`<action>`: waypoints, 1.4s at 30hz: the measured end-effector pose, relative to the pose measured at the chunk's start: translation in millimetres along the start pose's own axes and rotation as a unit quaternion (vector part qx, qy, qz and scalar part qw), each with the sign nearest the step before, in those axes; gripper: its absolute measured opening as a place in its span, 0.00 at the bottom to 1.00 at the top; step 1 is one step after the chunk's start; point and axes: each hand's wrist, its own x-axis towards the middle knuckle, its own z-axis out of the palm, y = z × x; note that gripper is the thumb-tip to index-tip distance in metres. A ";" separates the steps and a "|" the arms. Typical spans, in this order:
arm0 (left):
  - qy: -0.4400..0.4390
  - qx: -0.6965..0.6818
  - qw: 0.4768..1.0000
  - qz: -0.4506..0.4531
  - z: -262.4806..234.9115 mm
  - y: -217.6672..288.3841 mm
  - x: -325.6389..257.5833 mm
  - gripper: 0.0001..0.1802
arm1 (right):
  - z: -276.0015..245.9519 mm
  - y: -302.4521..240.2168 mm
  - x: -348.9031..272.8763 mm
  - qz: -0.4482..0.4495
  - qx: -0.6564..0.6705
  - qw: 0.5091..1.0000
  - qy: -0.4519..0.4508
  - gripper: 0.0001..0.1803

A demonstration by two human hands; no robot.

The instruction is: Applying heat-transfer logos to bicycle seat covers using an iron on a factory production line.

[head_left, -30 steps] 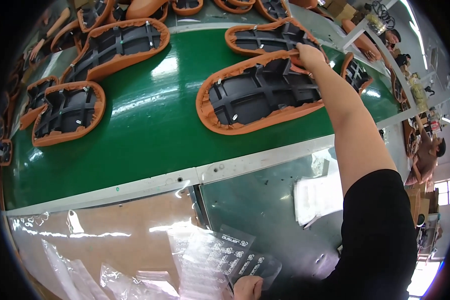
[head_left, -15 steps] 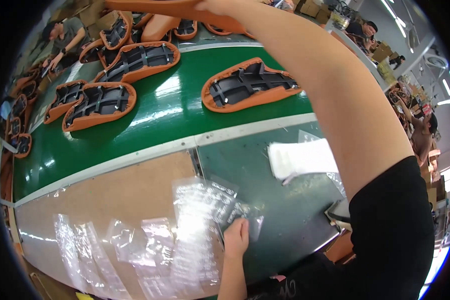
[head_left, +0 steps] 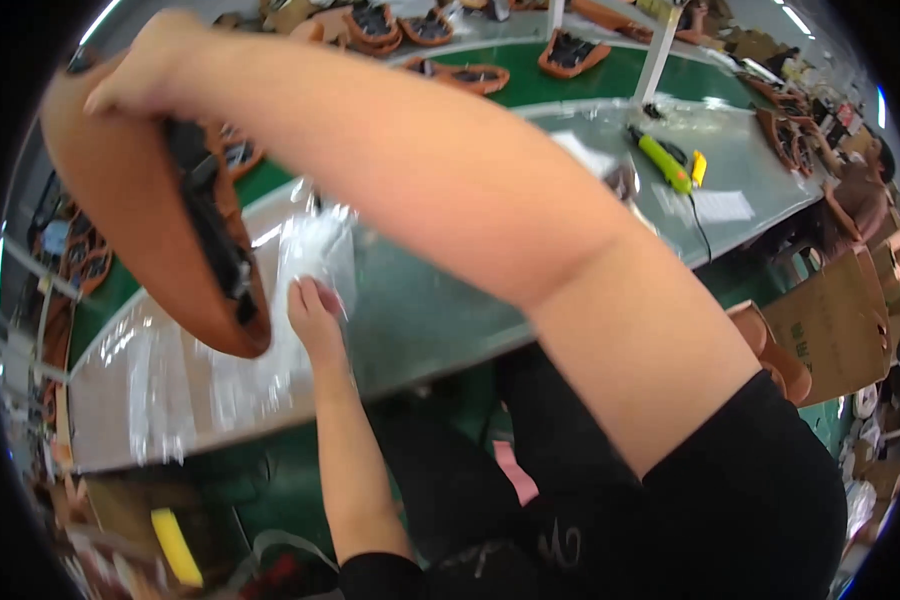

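My right hand point(head_left: 155, 70), raised at the far left with the arm stretched across, grips the upper end of a brown padded panel point(head_left: 150, 210). The panel hangs tilted over the table, its black ribbed frame point(head_left: 210, 200) facing right. Below and to the right of it, my left hand point(head_left: 315, 315) is closed, fingers curled at the edge of a stack of clear plastic bags point(head_left: 315, 250). A bag seems pinched there, slightly blurred. More clear bags point(head_left: 160, 385) lie flat to the left, partly behind the panel.
Beyond the table runs a green conveyor belt point(head_left: 530, 90) carrying similar panels point(head_left: 573, 55). A green power tool point(head_left: 665, 163) with a cord and a yellow object point(head_left: 699, 168) lie on the right tabletop. A cardboard box point(head_left: 830, 320) stands at right; a person point(head_left: 860, 200) works beyond.
My view has turned, showing more of the right side. My right hand has brought the brown panel from over the belt toward me at the left. My left hand stays at the bags.
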 end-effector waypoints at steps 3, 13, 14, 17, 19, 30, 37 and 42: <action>0.041 0.031 0.999 -0.003 -10.5 36.0 -42.9 0.11 | -38.4 17.4 -94.0 -0.070 0.442 0.889 -0.099 0.20; 0.039 -0.088 0.995 -0.036 -29.3 47.2 -185.6 0.13 | -57.9 98.7 -427.8 0.052 0.350 0.933 0.066 0.16; 0.038 -0.101 0.994 -0.034 -21.4 40.6 -193.5 0.13 | -51.6 105.4 -440.2 0.060 0.346 0.932 0.090 0.16; 0.046 -0.143 0.987 -0.058 -11.7 16.1 -203.0 0.13 | -32.1 118.6 -469.9 0.097 0.319 0.935 0.123 0.14; 0.027 -0.131 0.989 -0.065 -5.9 2.5 -209.1 0.14 | -27.6 132.1 -485.8 0.117 0.284 0.943 0.127 0.14; 0.034 -0.180 0.977 -0.105 20.5 -52.7 -243.1 0.13 | -11.6 158.6 -518.7 0.219 0.288 0.923 0.133 0.15; 0.035 -0.208 0.967 -0.143 35.6 -58.3 -253.8 0.13 | -5.0 146.7 -517.1 0.268 0.313 0.899 0.147 0.19; 0.038 -0.196 0.963 -0.183 39.8 -44.3 -266.4 0.15 | 1.2 130.4 -514.6 0.312 0.356 0.863 0.178 0.21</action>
